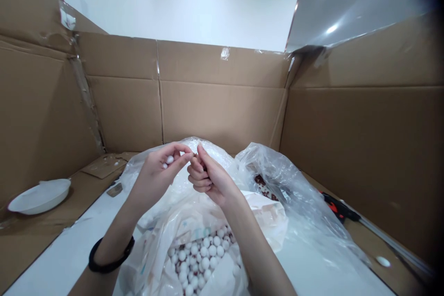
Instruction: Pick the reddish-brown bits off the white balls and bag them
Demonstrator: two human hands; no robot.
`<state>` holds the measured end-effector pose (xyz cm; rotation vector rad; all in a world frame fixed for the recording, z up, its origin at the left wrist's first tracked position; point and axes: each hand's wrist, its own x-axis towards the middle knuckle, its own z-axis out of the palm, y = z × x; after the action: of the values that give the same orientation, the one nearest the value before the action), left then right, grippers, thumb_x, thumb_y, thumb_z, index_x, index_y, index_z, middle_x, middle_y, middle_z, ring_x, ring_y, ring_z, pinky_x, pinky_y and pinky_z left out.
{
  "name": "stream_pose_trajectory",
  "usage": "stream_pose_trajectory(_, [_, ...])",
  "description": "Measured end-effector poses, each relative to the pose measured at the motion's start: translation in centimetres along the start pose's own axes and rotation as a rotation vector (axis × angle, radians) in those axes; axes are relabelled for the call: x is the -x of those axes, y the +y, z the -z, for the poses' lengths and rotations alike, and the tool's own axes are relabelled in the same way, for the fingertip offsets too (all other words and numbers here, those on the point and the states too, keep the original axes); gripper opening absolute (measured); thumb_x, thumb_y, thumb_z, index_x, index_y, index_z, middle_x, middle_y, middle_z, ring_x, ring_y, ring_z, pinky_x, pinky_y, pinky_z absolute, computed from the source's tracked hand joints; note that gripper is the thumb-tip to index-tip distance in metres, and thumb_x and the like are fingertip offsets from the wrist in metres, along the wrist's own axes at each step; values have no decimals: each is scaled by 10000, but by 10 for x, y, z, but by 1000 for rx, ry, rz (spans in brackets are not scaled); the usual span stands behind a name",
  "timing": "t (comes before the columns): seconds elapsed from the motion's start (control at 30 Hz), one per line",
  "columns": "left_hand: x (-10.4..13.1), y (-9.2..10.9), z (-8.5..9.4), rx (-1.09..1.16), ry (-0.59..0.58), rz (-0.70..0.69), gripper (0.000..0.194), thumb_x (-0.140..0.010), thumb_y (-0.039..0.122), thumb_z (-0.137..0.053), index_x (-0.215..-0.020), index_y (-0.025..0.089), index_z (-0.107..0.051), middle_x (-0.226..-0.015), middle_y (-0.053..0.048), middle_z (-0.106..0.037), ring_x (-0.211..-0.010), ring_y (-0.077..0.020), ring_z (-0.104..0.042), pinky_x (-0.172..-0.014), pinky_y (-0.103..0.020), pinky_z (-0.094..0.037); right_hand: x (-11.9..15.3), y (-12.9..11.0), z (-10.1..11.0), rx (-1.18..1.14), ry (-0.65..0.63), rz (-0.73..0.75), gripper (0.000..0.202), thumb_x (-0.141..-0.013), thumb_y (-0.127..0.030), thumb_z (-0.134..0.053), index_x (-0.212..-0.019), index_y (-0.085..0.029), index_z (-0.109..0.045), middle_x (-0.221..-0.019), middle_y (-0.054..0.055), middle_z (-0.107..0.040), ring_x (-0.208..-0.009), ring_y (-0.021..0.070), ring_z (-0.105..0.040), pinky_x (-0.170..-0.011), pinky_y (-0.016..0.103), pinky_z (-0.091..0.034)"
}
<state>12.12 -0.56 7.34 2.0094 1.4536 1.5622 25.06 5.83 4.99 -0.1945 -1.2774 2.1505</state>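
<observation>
My left hand [163, 164] is raised above the bags, its thumb and forefinger pinched together. A couple of small white balls [169, 160] show within its curled fingers. My right hand [213, 175] meets it fingertip to fingertip, thumb up and the other fingers folded in. Between the two hands is a tiny dark reddish bit [195, 154], too small to name. Below them lies an open plastic bag [161, 249] filled with white balls [204, 252] and reddish-brown bits among them.
Clear plastic sheeting [294, 203] spreads to the right, with reddish-brown pieces [265, 187] inside. A white dish [41, 196] sits at left. A black and orange glue gun-like tool [335, 207] and a white round piece [383, 262] lie at right. Cardboard walls [222, 106] surround the white table [99, 226].
</observation>
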Motion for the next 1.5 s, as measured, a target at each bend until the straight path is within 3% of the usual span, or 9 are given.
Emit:
stream_pose_trajectory(0.17, [0, -1, -1, -103, -55, -46, 214, -880, 366, -520, -816, 207, -648, -567, 47, -449, -517, -96, -388, -495, -221, -291, 5, -3, -6, 133, 65, 41, 546, -772, -601, -567, -553, -204, -261, -446, -118, -180, -409, 33, -73, -350, 170, -42])
stream_pose_trajectory(0.3, [1, -2, -5, -82, 57, -14, 151, -841, 350, -575, -875, 207, -605, -601, 56, -375, -513, -91, -352, -486, -213, -283, 7, -6, -4, 172, 43, 71, 491, -805, -540, -566, -576, -199, -297, -463, -116, -187, -413, 35, -88, -362, 175, -58])
stream_pose_trajectory(0.4, [1, -1, -5, 168, 117, 129, 100, -845, 300, -548, -887, 216, -511, -595, 69, -369, -489, -82, -362, -465, -192, -294, 10, -8, -6, 181, 25, 107, 422, -820, -495, -572, -617, -195, -355, -470, -118, -195, -412, 37, -85, -367, 176, -60])
stream_pose_trajectory(0.5, [1, 1, -2, 541, 24, 324, 16, -870, 228, -462, -860, 216, -462, -572, 80, -361, -419, -52, -297, -416, -171, -239, 11, -7, -11, 183, 57, 165, 394, -825, -491, -566, -634, -194, -391, -466, -121, -184, -407, 39, -77, -367, 183, -55])
stream_pose_trajectory(0.6, [-1, 3, 0, 802, -82, 399, 58, -880, 241, -493, -922, 201, -500, -645, 70, -418, -392, -14, -224, -387, -158, -200, 12, -4, -14, 228, 119, 236, 414, -815, -514, -566, -614, -192, -399, -452, -122, -178, -402, 37, -83, -374, 189, -68])
stream_pose_trajectory(0.73, [-1, 0, -3, 890, -178, 330, 321, -883, 441, -531, -730, 162, -486, -518, 76, -372, -388, -18, -209, -380, -142, -213, 10, -1, -16, 326, 211, 401, 432, -818, -532, -549, -593, -188, -417, -441, -107, -238, -394, 39, -135, -383, 200, -110])
stream_pose_trajectory(0.87, [1, -2, -10, 911, -156, 297, 339, -842, 470, -589, -719, 177, -471, -442, 103, -268, -379, -28, -203, -375, -129, -208, 11, 1, -17, 431, 234, 516, 436, -843, -548, -502, -597, -192, -441, -438, -98, -261, -391, 50, -167, -391, 213, -152])
stream_pose_trajectory(1.1, [5, 3, -18, 847, -117, 269, 331, -845, 455, -593, -732, 186, -436, -503, 92, -328, -391, -20, -270, -377, -120, -218, 16, 2, -22, 557, 299, 561, 417, -871, -507, -493, -604, -191, -444, -502, -72, -314, -437, 65, -212, -413, 223, -181])
stream_pose_trajectory(1.5, [6, 2, -22, 723, -15, 158, 354, -886, 426, -545, -703, 188, -358, -514, 95, -366, -402, -23, -328, -419, -145, -239, 12, 4, -21, 576, 285, 529, 400, -883, -503, -475, -631, -197, -419, -513, -78, -332, -433, 62, -228, -404, 216, -191])
